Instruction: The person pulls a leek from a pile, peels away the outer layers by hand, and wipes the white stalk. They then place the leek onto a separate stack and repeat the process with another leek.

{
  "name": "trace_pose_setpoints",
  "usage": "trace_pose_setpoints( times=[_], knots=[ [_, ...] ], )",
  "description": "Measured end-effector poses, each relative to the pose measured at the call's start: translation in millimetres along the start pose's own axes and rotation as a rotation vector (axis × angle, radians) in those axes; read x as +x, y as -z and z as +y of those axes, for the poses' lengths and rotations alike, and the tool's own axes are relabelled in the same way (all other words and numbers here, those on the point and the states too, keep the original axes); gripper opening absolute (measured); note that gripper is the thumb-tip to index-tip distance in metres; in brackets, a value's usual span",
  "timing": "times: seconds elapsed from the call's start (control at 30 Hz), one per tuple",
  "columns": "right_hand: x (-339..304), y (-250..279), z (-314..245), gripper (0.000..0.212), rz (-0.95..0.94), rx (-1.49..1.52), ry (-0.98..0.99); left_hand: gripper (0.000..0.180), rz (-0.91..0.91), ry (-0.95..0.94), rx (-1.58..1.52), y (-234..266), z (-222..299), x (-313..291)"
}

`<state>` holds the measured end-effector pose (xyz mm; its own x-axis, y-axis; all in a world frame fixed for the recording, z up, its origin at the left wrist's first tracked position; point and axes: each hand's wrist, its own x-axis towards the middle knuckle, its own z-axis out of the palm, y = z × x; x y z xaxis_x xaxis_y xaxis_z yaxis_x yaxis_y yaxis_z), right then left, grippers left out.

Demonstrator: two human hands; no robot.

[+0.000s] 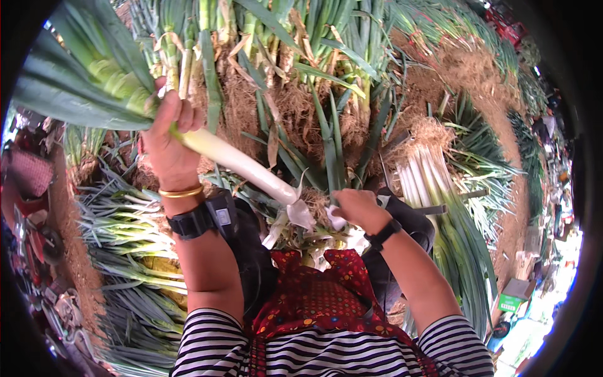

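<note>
Head view: gripping one long leek [232, 160] in the left hand [168, 141], fingers wrapped tight around the stalk where white turns green. Pinching a loose white skin strip [301, 213] with the right hand [358, 208], fingers narrowed at the root end, though exact contact hard to tell. Lying slantwise from far left down to near centre, above the red dotted apron [314, 295]. Probably best keeping the stalk steady and pulling the skin along its length, avoiding snapping. Heaping all around: more leeks [433, 182].
</note>
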<state>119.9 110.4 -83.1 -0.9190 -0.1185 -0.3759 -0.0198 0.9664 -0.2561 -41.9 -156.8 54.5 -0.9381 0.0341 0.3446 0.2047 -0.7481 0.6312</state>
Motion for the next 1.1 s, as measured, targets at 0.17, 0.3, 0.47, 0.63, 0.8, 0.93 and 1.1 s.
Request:
trace_pose_setpoints(
  times=[0.17,0.3,0.47,0.63,0.8,0.93,1.1],
  knots=[
    [-11,48,-14,0.025,0.583,0.23,0.238,0.035,0.217,0.007,0.107,-16,-7,-12],
    [-36,72,-56,0.027,0.693,0.273,0.512,0.036,0.12,0.041,-0.031,-11,-4,-28],
    [-50,43,-59,0.024,0.651,-0.01,0.56,0.033,0.161,0.03,0.0,-18,8,-48],
    [-62,54,-72,0.009,0.465,-0.027,0.743,0.031,0.138,0.01,0.005,-10,19,-51],
    [-98,27,-81,0.02,0.426,-0.052,0.996,0.041,0.251,-0.085,0.142,12,35,-37],
    [-93,42,-52,0.02,0.369,-0.277,0.635,0.065,0.122,-0.054,-0.006,8,47,-44],
    [-66,62,-56,0.009,0.605,-0.093,0.363,0.055,0.036,0.06,-0.036,6,32,-50]
  ],
)
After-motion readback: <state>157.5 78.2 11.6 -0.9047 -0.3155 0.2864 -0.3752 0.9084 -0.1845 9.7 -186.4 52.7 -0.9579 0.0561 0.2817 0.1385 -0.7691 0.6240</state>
